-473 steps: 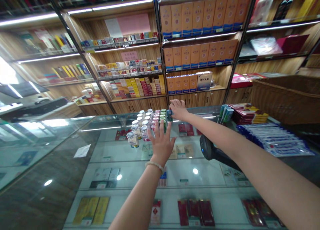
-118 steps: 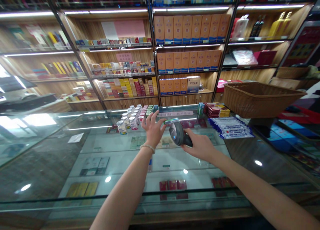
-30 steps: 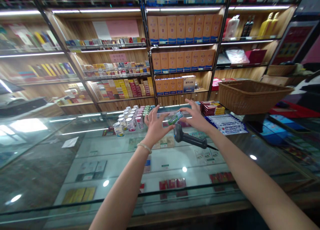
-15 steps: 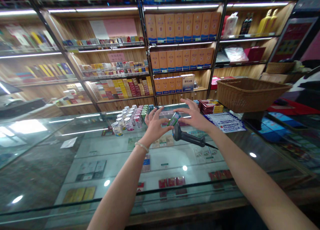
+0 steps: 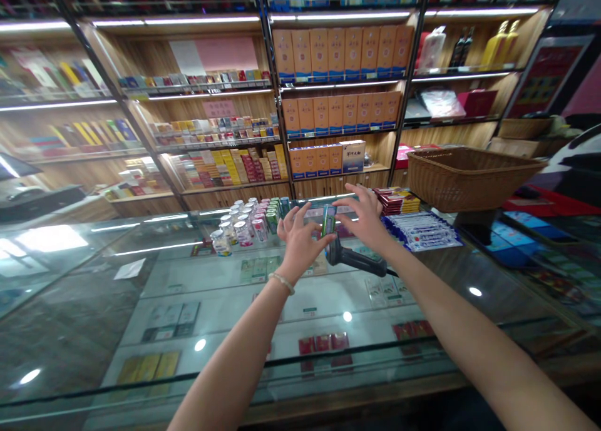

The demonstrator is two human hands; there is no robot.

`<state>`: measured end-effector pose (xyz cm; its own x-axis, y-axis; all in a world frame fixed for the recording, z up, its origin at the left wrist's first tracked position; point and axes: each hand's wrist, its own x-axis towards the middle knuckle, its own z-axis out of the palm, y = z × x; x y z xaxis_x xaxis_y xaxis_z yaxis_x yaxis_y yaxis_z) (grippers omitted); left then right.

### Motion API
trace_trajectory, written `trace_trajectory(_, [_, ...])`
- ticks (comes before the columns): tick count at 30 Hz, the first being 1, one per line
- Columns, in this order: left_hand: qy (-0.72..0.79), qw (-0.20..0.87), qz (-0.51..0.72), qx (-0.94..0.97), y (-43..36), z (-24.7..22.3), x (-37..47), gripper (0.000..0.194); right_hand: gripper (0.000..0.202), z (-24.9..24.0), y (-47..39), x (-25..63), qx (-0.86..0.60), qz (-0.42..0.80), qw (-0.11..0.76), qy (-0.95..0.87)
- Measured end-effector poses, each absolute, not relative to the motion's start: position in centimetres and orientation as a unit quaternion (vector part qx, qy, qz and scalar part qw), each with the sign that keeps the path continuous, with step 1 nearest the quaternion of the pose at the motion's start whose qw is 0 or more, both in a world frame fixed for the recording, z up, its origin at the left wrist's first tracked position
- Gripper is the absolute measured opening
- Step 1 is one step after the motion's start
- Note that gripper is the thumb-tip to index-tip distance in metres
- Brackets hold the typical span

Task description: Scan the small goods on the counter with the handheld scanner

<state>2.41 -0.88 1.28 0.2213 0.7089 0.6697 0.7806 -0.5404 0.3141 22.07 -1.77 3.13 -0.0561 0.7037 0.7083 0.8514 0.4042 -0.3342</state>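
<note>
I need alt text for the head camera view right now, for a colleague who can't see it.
Two bare hands, left hand and right hand, hold a small green packet upright between them above a glass counter. A black handheld scanner lies on the glass just below, with small jars to the left and a wicker basket to the right.

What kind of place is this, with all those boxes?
Most likely a small shop selling cigarettes and liquor. Wall shelves hold rows of packs, a barcode scanner lies on the glass counter, and the left hand and right hand hold a small green pack.
</note>
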Motion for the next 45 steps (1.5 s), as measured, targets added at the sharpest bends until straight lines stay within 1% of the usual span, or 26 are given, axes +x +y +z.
trace_trajectory(8, [-0.485,0.028,-0.401,-0.777,-0.9,1.4,2.4,0.028,0.025,4.0,-0.6,22.8,-0.525,-0.006,0.434,-0.732])
trace_trajectory(12, [-0.501,0.021,-0.413,-0.76,-0.8,1.5,2.3,0.023,0.034,5.5,0.7,23.0,-0.507,0.015,0.436,-0.743])
trace_trajectory(17, [-0.505,0.017,-0.443,-0.741,-0.2,1.2,1.7,0.02,0.039,7.2,1.7,22.2,-0.505,-0.01,0.388,-0.771])
trace_trajectory(21, [-0.514,0.051,-0.439,-0.735,0.1,1.1,0.9,0.02,0.033,8.0,2.0,21.3,-0.486,-0.063,0.348,-0.799])
trace_trajectory(26, [-0.537,0.118,-0.404,-0.731,0.5,0.7,-0.6,0.023,0.028,8.2,2.4,19.7,-0.471,-0.092,0.316,-0.818])
trace_trajectory(30, [-0.55,0.156,-0.376,-0.729,1.1,0.1,-1.7,0.02,0.024,7.9,3.2,17.9,-0.478,-0.094,0.295,-0.822])
trace_trajectory(35, [-0.585,0.168,-0.35,-0.712,1.7,-0.5,-2.7,0.019,0.021,7.0,4.6,15.8,-0.477,-0.082,0.281,-0.828])
trace_trajectory(41, [-0.618,0.186,-0.344,-0.682,2.9,-2.0,-3.7,0.024,0.024,5.7,7.0,14.2,-0.479,-0.063,0.277,-0.83])
trace_trajectory(43, [-0.631,0.185,-0.346,-0.669,3.3,-2.4,-3.8,0.034,0.025,5.4,7.9,14.0,-0.482,-0.064,0.284,-0.827])
trace_trajectory(45, [-0.646,0.184,-0.344,-0.656,3.4,-2.7,-3.8,0.051,0.026,5.4,8.8,13.7,-0.488,-0.068,0.293,-0.819])
